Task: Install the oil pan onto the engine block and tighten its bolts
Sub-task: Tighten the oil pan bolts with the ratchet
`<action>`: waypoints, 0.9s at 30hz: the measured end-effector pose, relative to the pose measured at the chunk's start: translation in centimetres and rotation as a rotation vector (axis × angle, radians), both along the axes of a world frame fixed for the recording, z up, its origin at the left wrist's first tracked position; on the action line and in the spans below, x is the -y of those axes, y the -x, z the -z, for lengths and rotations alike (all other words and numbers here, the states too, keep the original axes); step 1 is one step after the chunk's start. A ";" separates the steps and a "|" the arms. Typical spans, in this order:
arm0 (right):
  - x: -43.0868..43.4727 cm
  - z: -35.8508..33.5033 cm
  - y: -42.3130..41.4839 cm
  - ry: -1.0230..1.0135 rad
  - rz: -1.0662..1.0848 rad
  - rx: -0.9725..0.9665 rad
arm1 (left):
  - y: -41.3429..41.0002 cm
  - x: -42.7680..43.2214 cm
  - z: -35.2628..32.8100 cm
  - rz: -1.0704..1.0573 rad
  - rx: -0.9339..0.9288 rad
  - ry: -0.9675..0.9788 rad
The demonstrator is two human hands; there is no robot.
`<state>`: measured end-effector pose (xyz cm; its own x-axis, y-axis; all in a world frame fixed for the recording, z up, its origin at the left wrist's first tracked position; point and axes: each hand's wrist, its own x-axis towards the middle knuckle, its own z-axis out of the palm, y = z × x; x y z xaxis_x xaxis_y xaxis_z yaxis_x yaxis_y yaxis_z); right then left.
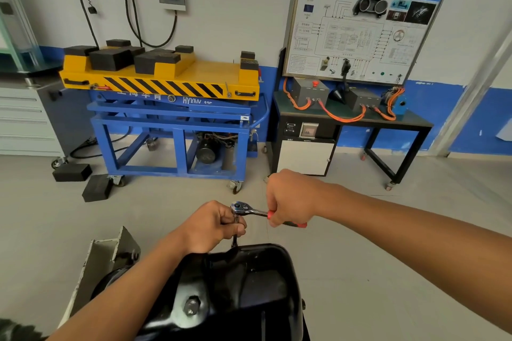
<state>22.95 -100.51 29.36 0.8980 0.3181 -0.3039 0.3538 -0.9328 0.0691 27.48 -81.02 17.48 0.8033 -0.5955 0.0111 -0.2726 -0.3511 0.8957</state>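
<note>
Both hands work a ratchet (249, 210) at the black oil pan's (249, 279) far edge. Left hand (213, 225) grips its extension; right hand (291, 196) grasps the red handle

Lift cart (166, 83), trainer board (360, 28), blocks (83, 180).

Bare left hand (213, 225) and right hand (288, 196). Left forearm (133, 293) uncovered to frame edge at 7 o'clock, right forearm (415, 227) likewise at 4 o'clock. Dark mottled patch (13, 331) at 7 o'clock corner, too blurred to tell.
</note>
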 end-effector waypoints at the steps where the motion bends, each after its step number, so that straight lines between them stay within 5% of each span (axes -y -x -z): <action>1: 0.1 0.2 -0.2 -0.003 0.006 0.016 | 0.0 0.0 0.0 0.006 -0.005 0.002; 11: 0.4 1.6 -2.2 -0.123 -0.039 0.229 | 0.2 -0.1 -0.4 0.016 -0.050 -0.029; 27: 1.6 2.1 -2.3 -0.173 -0.102 0.196 | 0.8 0.1 -0.8 -0.076 -0.007 -0.007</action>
<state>25.30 -102.08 27.25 0.8951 0.4416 -0.0608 0.4418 -0.8970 -0.0115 26.72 -81.09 18.29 0.8465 -0.5325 0.0014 -0.2388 -0.3772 0.8948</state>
